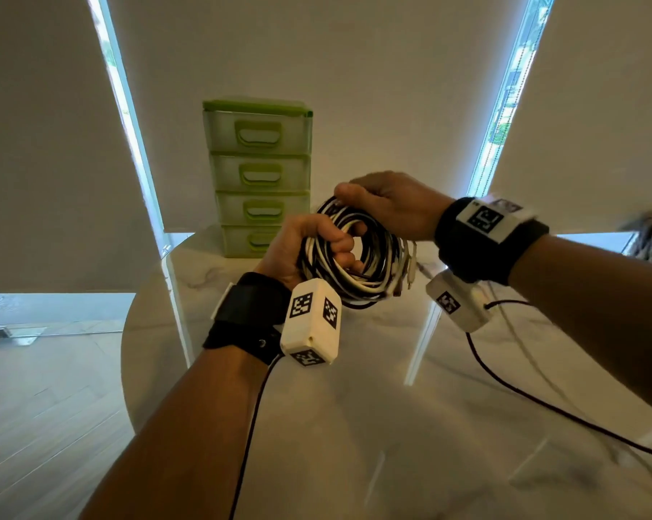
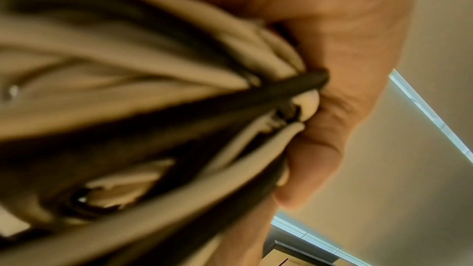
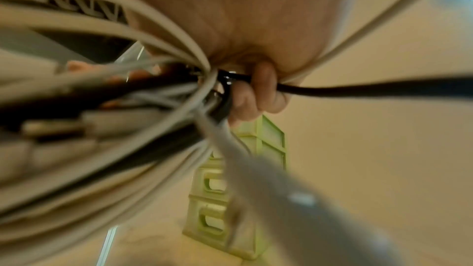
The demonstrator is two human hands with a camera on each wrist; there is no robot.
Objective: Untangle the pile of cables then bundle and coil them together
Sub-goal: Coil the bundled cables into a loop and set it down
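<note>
1. Cables (image 1: 358,253), black and white together, already form one round coil held up in the air between both hands, above the marble table (image 1: 354,425) and not touching it.
2. Its ring stands roughly upright, open centre facing the person; the left side runs through the left hand (image 1: 309,249), the upper right edge sits under the right hand (image 1: 388,204).
3. Left hand: fingers curled through the coil's centre, clamping many strands in the fist; its wrist view shows the strands bunched against the palm.
4. Right hand: thumb and fingers pinch the top of the coil; its wrist view shows a black strand (image 3: 358,88) passing under a fingertip.
5. A few plug ends (image 1: 410,268) hang loose at the coil's right, nearer the right hand; tucking them in seems the likely next step.
6. Behind stands a green drawer unit (image 1: 258,174), well apart.
7. No brand or readable writing shows; only black-and-white square markers on the wrist boxes (image 1: 311,326).
</note>
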